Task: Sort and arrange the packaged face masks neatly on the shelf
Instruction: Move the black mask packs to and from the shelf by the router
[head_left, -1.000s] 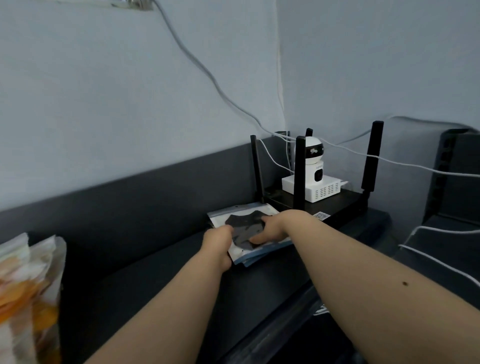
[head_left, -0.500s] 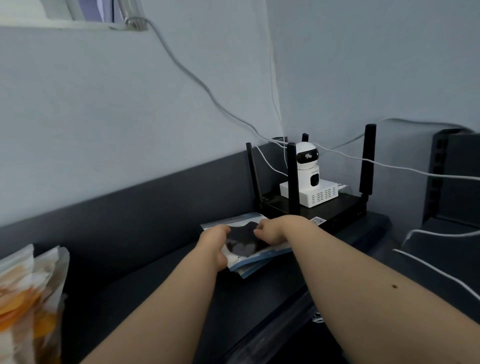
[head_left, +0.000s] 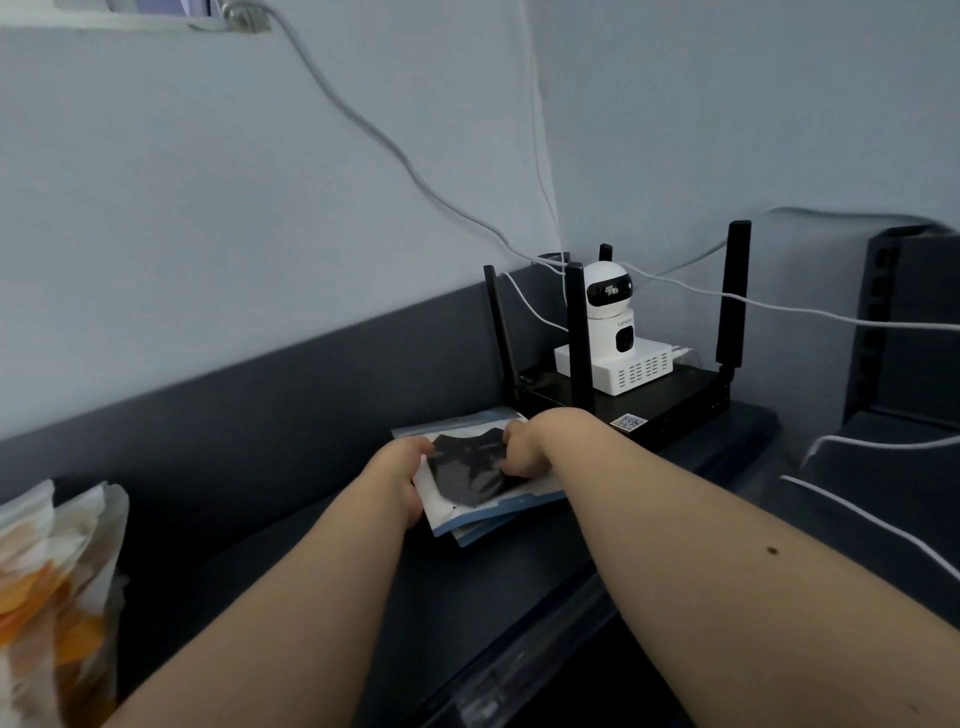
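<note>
A small stack of packaged face masks (head_left: 470, 475) lies on the dark shelf (head_left: 467, 587); the top pack is clear and white with a blue edge and shows a black mask. My left hand (head_left: 400, 475) grips the stack's left edge, fingers curled round it. My right hand (head_left: 522, 449) holds the right side of the top pack, thumb and fingers curled onto it. The lower packs stick out a little at the front.
A black router (head_left: 623, 400) with tall antennas stands just behind the stack, carrying a white box and a small white camera (head_left: 608, 306). White cables (head_left: 857, 322) cross the right side. A crinkled bag with orange contents (head_left: 47, 597) stands at the far left.
Both hands have stayed on the stack, and the right hand has curled more over the pack's right side. The view has shifted slightly.
</note>
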